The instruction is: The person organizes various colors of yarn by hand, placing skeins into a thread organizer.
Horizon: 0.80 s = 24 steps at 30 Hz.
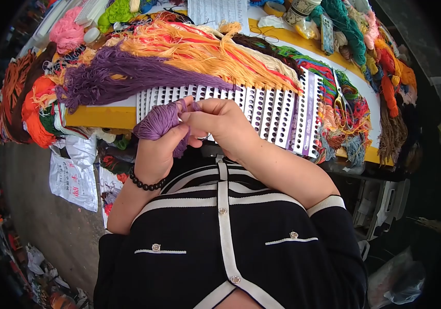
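Fingertips of the right hand (221,123) pinch closed on loose strands at the top of one small purple thread bundle (157,122). The left hand (159,150) curls around that bundle from below, wrist bent upward and wearing one black bead bracelet (146,184). Both hands are raised close to the chest, just before the yellow table edge (97,117). Behind them lie a white perforated thread organizer (267,110), one large purple hank (128,74), one orange hank (194,51) and one pair of scissors (341,100).

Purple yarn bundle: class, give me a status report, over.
Left hand clasps small purple yarn bundle. Right hand pinches its strands. White perforated plastic cards lie behind.
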Motion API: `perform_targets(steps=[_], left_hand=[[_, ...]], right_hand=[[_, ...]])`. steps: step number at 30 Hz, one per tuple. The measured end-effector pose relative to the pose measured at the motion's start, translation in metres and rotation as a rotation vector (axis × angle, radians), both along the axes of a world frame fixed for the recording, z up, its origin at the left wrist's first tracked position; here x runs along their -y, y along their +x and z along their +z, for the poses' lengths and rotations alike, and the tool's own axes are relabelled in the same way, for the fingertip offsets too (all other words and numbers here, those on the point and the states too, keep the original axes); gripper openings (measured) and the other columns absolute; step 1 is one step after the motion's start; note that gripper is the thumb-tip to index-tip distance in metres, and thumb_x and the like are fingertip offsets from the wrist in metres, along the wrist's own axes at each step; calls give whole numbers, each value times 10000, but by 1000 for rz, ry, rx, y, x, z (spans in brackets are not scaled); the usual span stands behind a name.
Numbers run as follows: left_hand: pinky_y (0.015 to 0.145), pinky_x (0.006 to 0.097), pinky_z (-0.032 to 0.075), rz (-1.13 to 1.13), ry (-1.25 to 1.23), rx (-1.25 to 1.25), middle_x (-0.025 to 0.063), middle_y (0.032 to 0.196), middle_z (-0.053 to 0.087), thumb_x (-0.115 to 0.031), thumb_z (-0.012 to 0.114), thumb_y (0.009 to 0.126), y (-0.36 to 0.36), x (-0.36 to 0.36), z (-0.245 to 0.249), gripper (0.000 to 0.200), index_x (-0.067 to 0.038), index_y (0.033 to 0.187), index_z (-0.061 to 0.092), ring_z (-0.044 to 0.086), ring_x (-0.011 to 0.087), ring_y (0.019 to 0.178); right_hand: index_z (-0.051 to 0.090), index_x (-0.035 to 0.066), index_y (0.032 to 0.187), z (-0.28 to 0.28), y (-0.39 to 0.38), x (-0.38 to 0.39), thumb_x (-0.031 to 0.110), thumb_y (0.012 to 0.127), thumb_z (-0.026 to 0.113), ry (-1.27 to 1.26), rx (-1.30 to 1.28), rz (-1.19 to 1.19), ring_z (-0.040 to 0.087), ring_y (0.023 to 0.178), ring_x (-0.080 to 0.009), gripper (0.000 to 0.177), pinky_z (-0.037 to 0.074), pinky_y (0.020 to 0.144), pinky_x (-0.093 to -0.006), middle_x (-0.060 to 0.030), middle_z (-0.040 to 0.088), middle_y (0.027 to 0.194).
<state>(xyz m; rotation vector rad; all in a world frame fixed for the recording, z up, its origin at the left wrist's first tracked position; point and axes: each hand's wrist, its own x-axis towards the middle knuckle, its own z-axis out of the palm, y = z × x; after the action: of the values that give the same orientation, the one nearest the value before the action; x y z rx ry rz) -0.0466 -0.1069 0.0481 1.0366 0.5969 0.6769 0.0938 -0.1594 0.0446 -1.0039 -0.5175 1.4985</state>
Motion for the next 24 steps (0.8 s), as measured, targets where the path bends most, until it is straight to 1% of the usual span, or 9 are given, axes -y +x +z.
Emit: perform_targets(steps=[4,7,14,18,19,21,22,23,24], left_hand=[[660,232,517,-111,55,-26,143,1081,588,20,470,870,-3,-4,-6,422,82,1283,404,610,148,809],[668,247,531,-125,45,-5,148,1098,580,15,470,865,-4,-5,-6,440,81,1293,393,615,159,822],[728,296,534,-30,-124,96,172,1104,573,14,452,841,-4,-3,-3,369,96,1200,472,626,204,823],[776,316,513,-25,-174,113,185,1083,579,15,457,821,-11,-10,-10,321,78,1126,530,626,221,847],[776,316,513,-25,-169,116,185,1083,579,15,457,821,-13,-12,-11,321,78,1126,530,626,221,847],[818,358,519,59,81,176,174,1025,597,34,485,807,-18,-20,-12,269,88,1062,550,637,267,865],[828,368,505,55,-86,265,163,1020,601,16,492,805,-32,-32,-12,269,51,1062,564,625,268,874],[837,379,490,52,-259,349,152,1015,605,-1,499,803,-52,-46,-12,271,14,1062,578,614,269,883],[821,370,478,54,-325,502,121,1047,611,-15,501,809,-69,-56,7,350,-16,1157,539,610,217,870]], right_hand=[[613,-21,754,4,0,1,33,786,637,-11,109,56,491,522,-105,67,410,508,-240,-46,554,628],[606,-16,745,1,-1,0,22,789,630,-4,38,22,504,533,-110,64,410,499,-237,-46,554,629],[603,-23,803,4,-2,1,10,795,622,47,-5,8,521,554,-113,39,429,525,-244,-51,578,676],[597,2,877,-2,-1,2,70,831,595,85,-96,-52,576,621,-146,82,478,614,-268,-66,620,773],[591,15,892,-3,1,1,97,850,576,102,-145,-66,593,646,-161,93,497,655,-280,-73,632,810],[581,27,897,7,13,2,119,866,548,73,-239,-100,601,662,-170,103,506,690,-293,-75,636,836],[570,38,901,14,23,5,141,882,521,33,-338,-132,608,678,-179,116,515,724,-305,-76,641,862],[533,51,877,24,44,13,145,883,503,99,-239,-46,602,666,-175,100,522,747,-313,-56,606,789],[512,61,844,39,62,22,132,865,510,152,-114,-51,570,619,-144,74,520,704,-288,-19,528,686]])
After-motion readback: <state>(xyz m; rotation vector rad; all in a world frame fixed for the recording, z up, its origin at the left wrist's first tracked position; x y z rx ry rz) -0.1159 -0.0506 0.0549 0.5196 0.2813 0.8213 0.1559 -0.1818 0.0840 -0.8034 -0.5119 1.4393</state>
